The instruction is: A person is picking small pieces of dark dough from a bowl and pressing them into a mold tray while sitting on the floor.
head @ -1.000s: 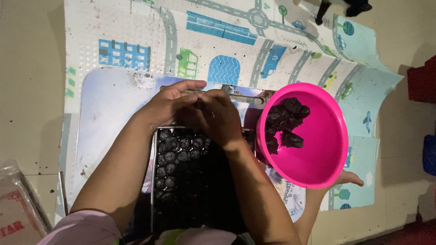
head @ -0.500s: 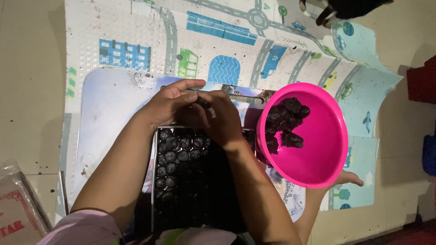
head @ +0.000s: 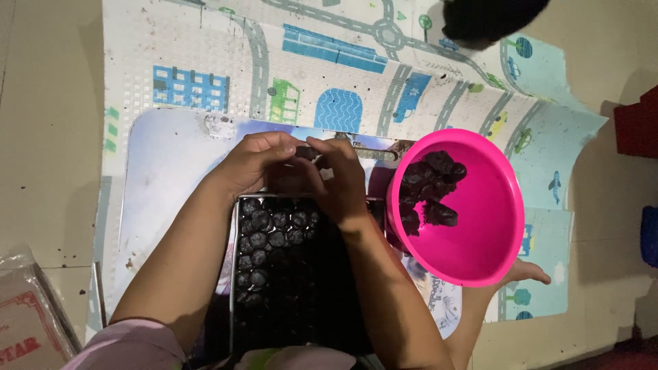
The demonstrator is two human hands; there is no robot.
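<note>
Looking down from the head camera, the only view here, both hands meet at the far edge of a black cell tray (head: 274,274) that lies across the person's lap and onto a pale board (head: 171,171). The left hand (head: 257,164) is curled, thumb and fingertips pinched together over the tray's top row; the right hand (head: 339,181) is likewise closed into a loose pinch, its fingers pressed against those of the left. Something small and dark sits between the fingertips, but the fingers cover it too well to say what it is, or which hand has the firmer hold. Many of the tray's cells nearer the hands carry round dark clumps, one to a cell, while those nearer the body are in shadow and hard to read. Just beside the right wrist a bright pink bowl (head: 480,233) holds dark lumps of soil-like stuff (head: 428,188) heaped against its near-left wall; it seems to be tipped toward the tray, which would keep the lumps within easy reach, and it appears propped on the person's foot (head: 528,273). Under everything lies a play mat printed with roads and houses (head: 329,62), probably there to catch crumbs. A packet with red print (head: 27,322) lies at the lower left on the floor.
</note>
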